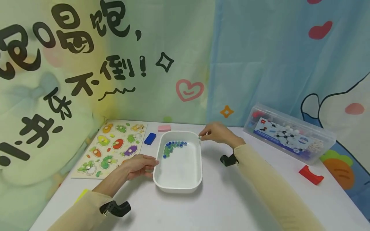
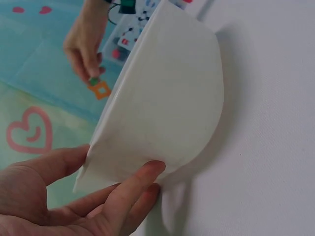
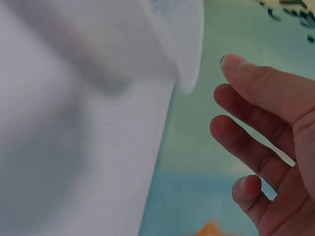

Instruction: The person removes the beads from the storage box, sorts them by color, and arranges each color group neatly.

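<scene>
A white rectangular tray is on the table in the head view, with several blue and green glass marbles gathered toward its back left corner. My left hand grips the tray's left side; in the left wrist view the thumb lies at the rim and the fingers press against the outer wall. Past the tray's back right corner is my right hand, pinching a small green marble between thumb and fingertips. The right wrist view shows the thumb and curled fingers but no marble.
Left of the tray lies a vegetable puzzle board, with a blue block and a pink block nearby. A clear box of molecule-model parts stands back right, a red curved block in front of it. A printed curtain hangs behind.
</scene>
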{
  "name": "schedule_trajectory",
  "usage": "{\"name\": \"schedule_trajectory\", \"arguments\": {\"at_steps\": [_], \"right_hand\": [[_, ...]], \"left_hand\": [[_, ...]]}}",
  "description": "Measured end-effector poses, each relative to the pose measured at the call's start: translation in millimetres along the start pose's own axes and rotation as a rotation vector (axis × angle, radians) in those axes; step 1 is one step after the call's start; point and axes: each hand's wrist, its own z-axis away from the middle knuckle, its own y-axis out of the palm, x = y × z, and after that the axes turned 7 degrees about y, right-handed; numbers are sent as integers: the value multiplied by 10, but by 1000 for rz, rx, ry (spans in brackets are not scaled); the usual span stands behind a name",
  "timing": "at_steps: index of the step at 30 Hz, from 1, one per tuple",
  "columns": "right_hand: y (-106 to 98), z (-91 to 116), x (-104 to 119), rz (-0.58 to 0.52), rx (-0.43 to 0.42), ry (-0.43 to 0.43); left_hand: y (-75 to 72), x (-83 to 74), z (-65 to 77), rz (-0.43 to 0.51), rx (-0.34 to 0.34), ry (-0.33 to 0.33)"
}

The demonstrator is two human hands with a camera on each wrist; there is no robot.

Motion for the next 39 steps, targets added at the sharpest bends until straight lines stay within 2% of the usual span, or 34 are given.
{"name": "schedule_trajectory", "arguments": {"at_steps": [3,8,13,17,22,33,39], "right_hand": [[-28,153,-265,-16,-3,33],[62,346,-666,-34,-10,76],[227,462,-913,-48,-8,121],[344,515,-1005,-82,-18,132],[446,534,-1088,-69,-46,129],[496,551,-1137,-104,-59,130],[504,545,-1136,-110,-53,144]], "left_hand": [[-4,5,-2,0,2,0],[0,6,-10,15,15,2],[-2,6,-10,16,34,8],[-3,12,-12,24,37,10],[-8,21,-8,23,36,10],[-24,16,10,27,64,23],[-24,23,3,35,56,13]]}}
